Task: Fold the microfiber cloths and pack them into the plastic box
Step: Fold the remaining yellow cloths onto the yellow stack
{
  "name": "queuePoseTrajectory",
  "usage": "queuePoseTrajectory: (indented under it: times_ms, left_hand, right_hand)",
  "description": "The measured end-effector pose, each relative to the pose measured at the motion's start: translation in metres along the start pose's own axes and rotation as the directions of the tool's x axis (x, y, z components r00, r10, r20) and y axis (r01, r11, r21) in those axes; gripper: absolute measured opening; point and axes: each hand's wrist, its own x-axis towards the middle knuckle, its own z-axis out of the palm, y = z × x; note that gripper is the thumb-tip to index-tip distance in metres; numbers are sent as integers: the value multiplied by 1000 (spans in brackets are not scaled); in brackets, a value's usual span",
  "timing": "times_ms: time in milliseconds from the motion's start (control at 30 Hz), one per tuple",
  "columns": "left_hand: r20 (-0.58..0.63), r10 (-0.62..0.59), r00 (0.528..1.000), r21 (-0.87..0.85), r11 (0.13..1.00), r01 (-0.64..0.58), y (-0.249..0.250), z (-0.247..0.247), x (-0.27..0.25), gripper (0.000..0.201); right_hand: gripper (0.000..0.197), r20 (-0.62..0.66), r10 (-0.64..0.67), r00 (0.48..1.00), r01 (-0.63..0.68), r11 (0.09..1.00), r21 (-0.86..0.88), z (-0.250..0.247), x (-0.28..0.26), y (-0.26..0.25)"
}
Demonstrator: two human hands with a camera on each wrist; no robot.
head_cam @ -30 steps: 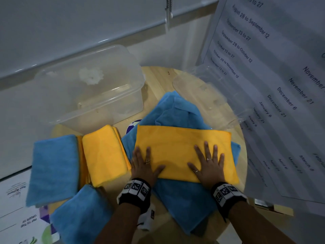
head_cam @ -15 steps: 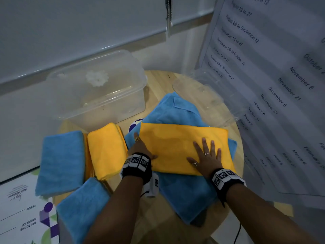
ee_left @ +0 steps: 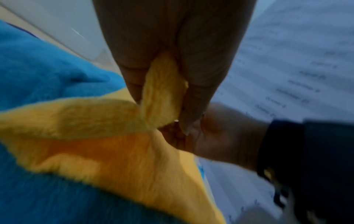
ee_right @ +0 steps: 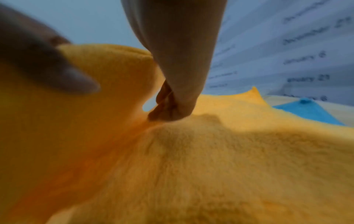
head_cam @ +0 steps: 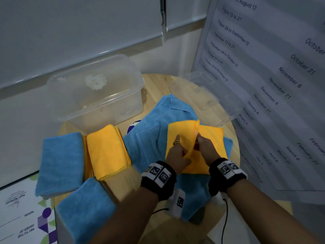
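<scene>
Left hand (head_cam: pixel 177 154) and right hand (head_cam: pixel 204 148) pinching yellow cloth (head_cam: pixel 209 138) mid-fold atop blue cloth (head_cam: pixel 149 134); folded cloths (head_cam: pixel 105 150) stacked left, clear plastic box (head_cam: pixel 95 95) behind on round counter (head_cam: pixel 158 80).

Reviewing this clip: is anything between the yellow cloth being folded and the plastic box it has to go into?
Nothing visible blocks it. Both the left hand and right hand pinch the yellow cloth, which lies on the unfolded blue cloths. The plastic box stands open-topped to the far left, its lid set aside; only bare table and blue cloth lie between.
</scene>
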Motion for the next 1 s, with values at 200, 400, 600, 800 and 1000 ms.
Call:
queuePoseTrajectory:
  times_ms: [200,400,600,800,1000]
  left_hand:
    - [126,-4,992,21,1000,1,-5,28,10,75]
    - [134,-33,991,132,991,15,-13,34,11,72]
    - [49,73,996,76,994,-77,-15,40,14,33]
    - [118,113,987,145,981,-130,-14,49,27,37]
    - [430,28,902,362,910,-200,-23,46,28,71]
  right_hand:
    - [70,69,176,982,-180,982,57,-13,14,-3]
    - [38,-49,-28,998,14,963,-268,-18,35,18]
    - [29,16,-134,991,135,979,-152,-16,38,-3]
    - [32,0,-10,1000,10,974,-228,-17,58,1]
    - [32,-81,-11,997,-16,943,-332,-27,58,8]
